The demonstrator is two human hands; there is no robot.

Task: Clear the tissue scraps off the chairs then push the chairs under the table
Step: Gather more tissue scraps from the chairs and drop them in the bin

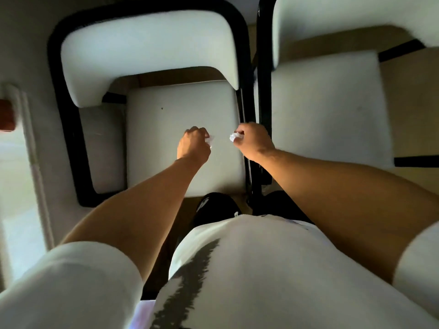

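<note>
White tissue scrap (210, 140) is sitting pinched in my left hand (193, 144), and my right hand (253, 141) is curling round another crumpled scrap (234, 137), both hovering over the left chair's cream seat (180, 115); a second chair (327, 108) is standing just beside it.

My chairs (180, 119): white cushions, black frames | my tissue scraps (234, 137): white | my shirt (273, 269): white, dark streak | floor (408, 110): tan

no readable text, labels, brands or numbers show anywhere here.
</note>
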